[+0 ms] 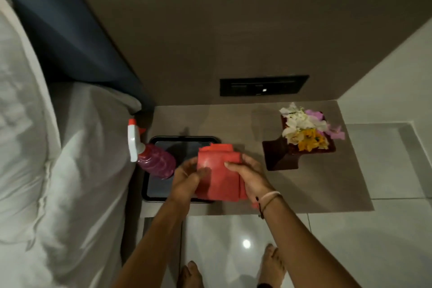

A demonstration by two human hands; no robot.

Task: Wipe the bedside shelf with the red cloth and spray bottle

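A folded red cloth [218,170] is held above the front of the grey bedside shelf [245,119]. My left hand [187,177] grips its left edge and my right hand [250,175] grips its right edge, thumb on top. The spray bottle [152,159], with pink liquid and a white and red trigger head, leans at the shelf's left end, its base over a black tray [184,141]. The cloth and my hands hide the tray's right part.
A dark wooden stand with white, yellow and purple flowers [304,133] sits on the shelf's right side. A black switch panel [264,85] is on the wall behind. A bed with white linen [58,170] borders the left. Glossy floor and my bare feet lie below.
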